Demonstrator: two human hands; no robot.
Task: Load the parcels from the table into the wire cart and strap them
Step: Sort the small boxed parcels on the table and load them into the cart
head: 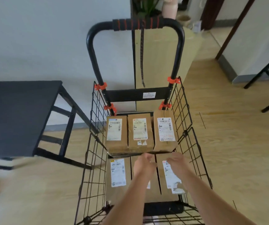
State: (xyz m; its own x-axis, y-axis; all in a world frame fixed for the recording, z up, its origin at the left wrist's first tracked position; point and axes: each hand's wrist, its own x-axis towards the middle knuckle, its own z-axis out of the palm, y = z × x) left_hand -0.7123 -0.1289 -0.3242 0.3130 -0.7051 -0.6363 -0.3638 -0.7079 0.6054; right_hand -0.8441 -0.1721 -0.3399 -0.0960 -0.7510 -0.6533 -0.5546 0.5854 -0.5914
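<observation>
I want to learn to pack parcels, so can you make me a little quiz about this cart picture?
1. Count: how many parcels show their tops in the wire cart?
2. True or false: the strap is stretched across the parcels.
3. Pick one: the left hand and right hand are over A) the far row of parcels, B) the near row of parcels, C) neither row.

Key:
1. Six, in two rows of three.
2. False: it hangs loose from the handle.
3. B.
</observation>
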